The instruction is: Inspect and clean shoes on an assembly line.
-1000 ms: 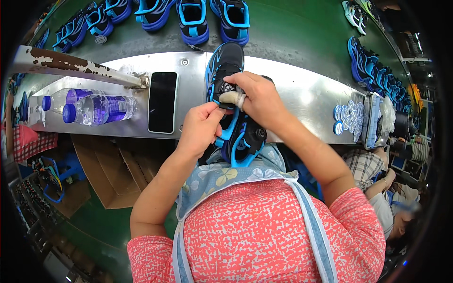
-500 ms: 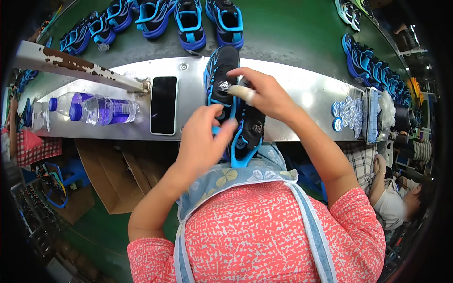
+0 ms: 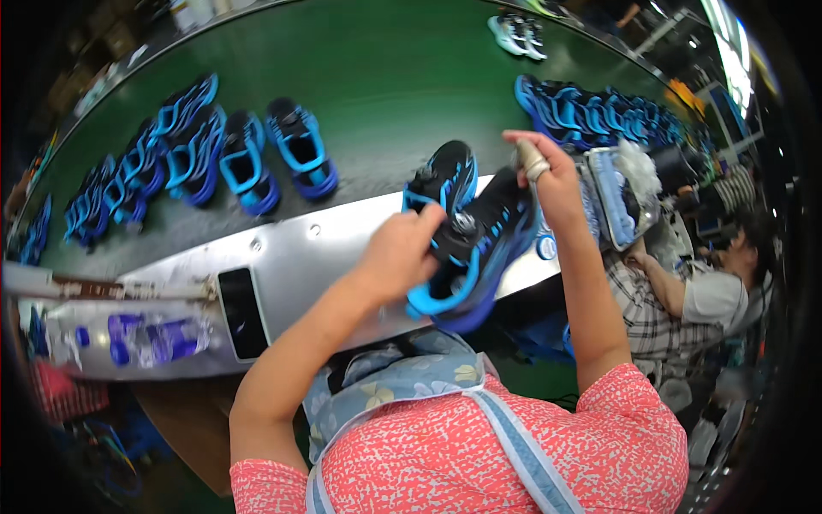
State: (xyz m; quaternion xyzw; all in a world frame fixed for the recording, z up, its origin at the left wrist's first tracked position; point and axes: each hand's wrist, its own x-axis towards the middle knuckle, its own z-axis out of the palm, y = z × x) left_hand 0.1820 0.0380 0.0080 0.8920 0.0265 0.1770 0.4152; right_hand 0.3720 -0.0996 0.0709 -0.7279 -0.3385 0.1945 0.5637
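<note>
1. Head view: pair of black-blue shoes between the hands; near shoe (image 3: 486,206) blurred, in front of far shoe (image 3: 456,167), overlapping it.
2. Left hand (image 3: 396,257) at the shoes' left side, fingers bent; blur, can't tell if gripping.
3. Right hand (image 3: 556,184) by near shoe's toe, covered thumb and forefinger stretched out, other fingers hidden.
4. Near shoe's heel overlaps near edge of metal strip (image 3: 334,257) in view; can't tell if it touches.
5. Leftward room: stretch of strip up to phone (image 3: 243,315); bottles (image 3: 163,338) beyond it.
6. Forward room: green surface (image 3: 394,94) spans between left shoe row (image 3: 193,150) and right shoe row (image 3: 591,111).
7. Right side tighter: tray (image 3: 612,201) just beside right forearm.
</note>
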